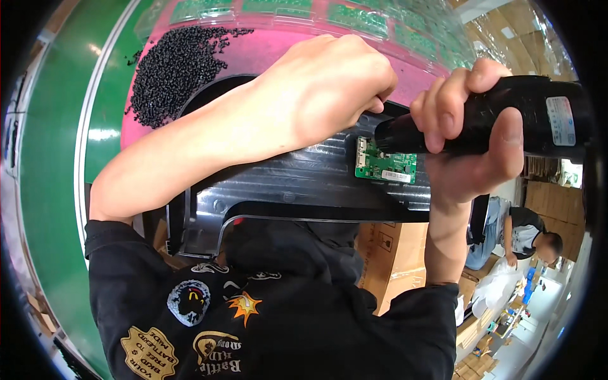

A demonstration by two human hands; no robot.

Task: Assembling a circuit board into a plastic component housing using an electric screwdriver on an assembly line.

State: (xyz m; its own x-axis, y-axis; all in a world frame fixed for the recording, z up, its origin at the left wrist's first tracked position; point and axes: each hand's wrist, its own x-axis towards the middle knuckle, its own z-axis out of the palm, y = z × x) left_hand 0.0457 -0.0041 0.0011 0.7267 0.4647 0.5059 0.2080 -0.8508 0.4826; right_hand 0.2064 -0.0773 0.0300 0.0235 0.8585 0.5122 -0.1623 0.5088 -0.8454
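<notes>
My right hand point(461, 126) is wrapped round a thick black power screwdriver point(538, 104), held nearly level with its narrower end toward the left. That end hangs over a green circuit board point(386, 171) with white connectors along one edge, and hides part of it. The board lies inside a black ribbed plastic housing point(278, 193). Stretched across the housing, my left hand point(345, 85) has its fingers curled closed near the screwdriver's narrow end. Whatever its fingertips hold, if anything, is hidden.
A heap of small black screws point(174, 76) lies on the pink mat point(272, 47) at the far left. Behind the housing stand clear plastic trays point(354, 22) with green boards. A cardboard box point(392, 259) is below the housing; another person point(522, 234) sits at the right.
</notes>
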